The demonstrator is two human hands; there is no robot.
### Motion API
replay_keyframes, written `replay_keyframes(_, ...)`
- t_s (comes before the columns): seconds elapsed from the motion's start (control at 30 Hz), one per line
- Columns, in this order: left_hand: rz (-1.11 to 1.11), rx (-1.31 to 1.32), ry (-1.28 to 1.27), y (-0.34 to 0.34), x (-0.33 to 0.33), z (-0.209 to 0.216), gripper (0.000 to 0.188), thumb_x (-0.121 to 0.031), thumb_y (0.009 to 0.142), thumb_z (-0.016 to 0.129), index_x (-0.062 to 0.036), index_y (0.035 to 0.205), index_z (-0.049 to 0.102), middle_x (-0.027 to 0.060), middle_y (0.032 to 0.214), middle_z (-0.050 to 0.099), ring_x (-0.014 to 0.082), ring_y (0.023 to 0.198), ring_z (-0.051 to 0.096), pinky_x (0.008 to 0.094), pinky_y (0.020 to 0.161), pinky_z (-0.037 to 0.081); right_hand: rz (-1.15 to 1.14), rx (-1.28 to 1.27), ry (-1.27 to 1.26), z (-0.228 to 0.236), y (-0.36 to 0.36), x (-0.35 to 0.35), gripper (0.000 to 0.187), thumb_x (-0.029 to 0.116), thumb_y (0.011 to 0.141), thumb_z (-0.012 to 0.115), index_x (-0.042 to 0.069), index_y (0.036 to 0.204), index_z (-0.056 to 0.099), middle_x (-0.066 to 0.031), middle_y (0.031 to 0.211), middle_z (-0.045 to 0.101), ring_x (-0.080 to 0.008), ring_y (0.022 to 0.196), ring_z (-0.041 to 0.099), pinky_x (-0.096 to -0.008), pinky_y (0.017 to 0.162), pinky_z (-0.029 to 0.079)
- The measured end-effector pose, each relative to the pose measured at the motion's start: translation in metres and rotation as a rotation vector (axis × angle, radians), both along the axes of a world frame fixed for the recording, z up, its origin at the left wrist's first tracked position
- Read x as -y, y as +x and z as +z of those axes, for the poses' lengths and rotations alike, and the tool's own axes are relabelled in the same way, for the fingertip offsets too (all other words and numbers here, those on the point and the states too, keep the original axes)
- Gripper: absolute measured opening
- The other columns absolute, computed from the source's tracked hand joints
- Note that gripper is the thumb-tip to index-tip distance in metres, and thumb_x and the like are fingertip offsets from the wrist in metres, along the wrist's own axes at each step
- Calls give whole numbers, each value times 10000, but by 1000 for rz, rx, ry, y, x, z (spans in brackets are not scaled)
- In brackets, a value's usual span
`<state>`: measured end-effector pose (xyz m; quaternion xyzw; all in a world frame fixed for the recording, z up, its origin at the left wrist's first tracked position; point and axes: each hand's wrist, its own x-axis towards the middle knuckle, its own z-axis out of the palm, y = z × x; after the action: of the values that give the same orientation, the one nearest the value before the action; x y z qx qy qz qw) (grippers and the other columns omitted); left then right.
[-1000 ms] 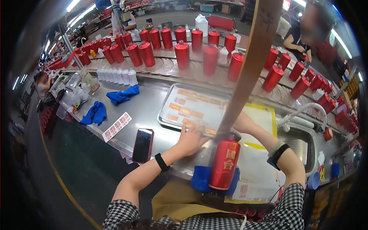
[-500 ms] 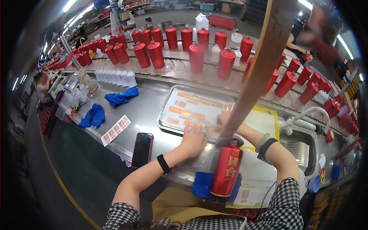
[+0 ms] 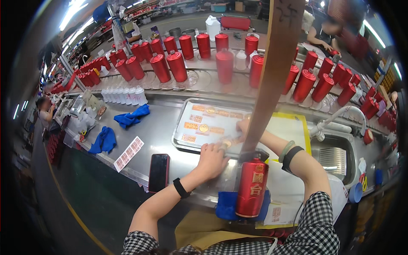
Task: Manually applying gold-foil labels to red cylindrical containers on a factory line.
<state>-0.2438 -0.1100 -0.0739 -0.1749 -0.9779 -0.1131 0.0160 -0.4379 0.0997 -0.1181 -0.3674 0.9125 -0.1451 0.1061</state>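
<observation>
A blurred strip of clear gold decal (image 3: pixel 228 143) spans the gap between my hands over the front of a metal tray (image 3: pixel 175 135). At its left end, my left hand (image 3: pixel 212 160) is closed with bent fingers by the tray's front rim. My right hand (image 3: pixel 244 128) pinches near its right end, partly hidden by a wooden post (image 3: pixel 278 55). Several orange-gold decals (image 3: pixel 192 126) lie on the tray's white lining. Closer to me, a red bottle (image 3: pixel 251 187) with gold characters rests tilted on a blue cloth (image 3: pixel 226 205).
Beyond the steel bench, red bottles (image 3: pixel 176 66) line a conveyor. A phone (image 3: pixel 159 172), a printed label strip (image 3: pixel 129 154) and blue cloths (image 3: pixel 103 140) lie to the left. A sink (image 3: pixel 335 159) with a white tap (image 3: pixel 340 123) is on the right. A co-worker (image 3: pixel 325 36) sits across.
The gold decal strip has shifted slightly right and nearer, with my hands staying around it. My view has tilted a little, and some conveyor bottles sit at different places.
</observation>
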Motion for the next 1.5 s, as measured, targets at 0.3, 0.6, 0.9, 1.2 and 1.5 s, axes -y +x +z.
replay_keyframes(0.3,-9,13,-8,3,-7,8,544,-426,960,624,41,1239,651,217,1443,558,347,1328,514,533,1141,302,-44,-121,11,-5,-6,1,559,491,625,878,65,964,752,-168,929,740,-346,922,701,-456,809,530)
replay_keyframes(0.6,26,-22,45,15,5,24,542,-390,922,690,62,1218,644,254,1477,517,394,1359,479,542,1154,294,51,-174,-10,13,4,-3,507,456,736,794,90,1077,713,-161,1079,715,-326,1022,690,-443,835,545)
replay_keyframes(0.9,54,-146,239,39,25,36,600,-352,910,718,90,1292,583,272,1468,512,413,1369,456,517,1142,304,-7,-151,14,75,36,-16,456,419,878,677,118,1220,666,-145,1193,703,-297,1070,691,-424,843,566)
replay_keyframes(1.2,38,-148,446,83,27,46,628,-251,882,768,54,1380,537,265,1428,546,415,1321,512,452,1113,394,-777,203,-361,118,114,-253,253,226,859,772,6,796,665,-8,675,587,-101,623,541,-292,576,443)
replay_keyframes(1.5,55,-85,590,120,23,48,592,-249,907,748,40,1382,544,254,1463,516,413,1332,504,448,1126,404,-1333,-6,-74,-22,159,-446,332,275,765,841,-15,683,700,-112,629,652,-212,541,635,-391,468,477)
